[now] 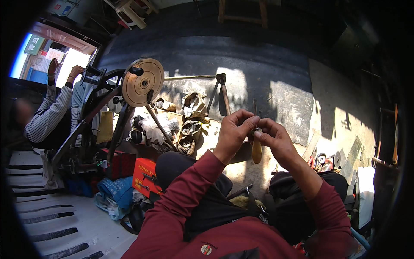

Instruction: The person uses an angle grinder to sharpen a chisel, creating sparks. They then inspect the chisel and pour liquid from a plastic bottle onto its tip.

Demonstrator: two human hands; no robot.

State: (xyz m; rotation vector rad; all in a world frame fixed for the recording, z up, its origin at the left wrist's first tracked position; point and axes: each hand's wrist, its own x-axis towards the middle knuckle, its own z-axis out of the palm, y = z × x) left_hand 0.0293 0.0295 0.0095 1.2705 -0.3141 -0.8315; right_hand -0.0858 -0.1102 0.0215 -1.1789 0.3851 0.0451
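Both of my hands meet in front of me, right of the middle of the view. A tool with a yellowish wooden handle (256,151) and a thin metal shaft hangs upright between them, its shaft pointing away from me. My left hand (233,134) pinches at the top of the handle with thumb and bent forefinger. My right hand (276,139) closes its thumb and fingers on the same spot from the other side. A small piece seems to sit between the fingertips; the fingers hide most of it.
A hand-cranked machine with a round metal wheel (143,82) stands at the left, a seated person in striped sleeves (48,124) behind it. Open bags (193,105), a red box (145,176) and a blue bag (114,194) lie nearby. Tools (325,161) lie at the right.
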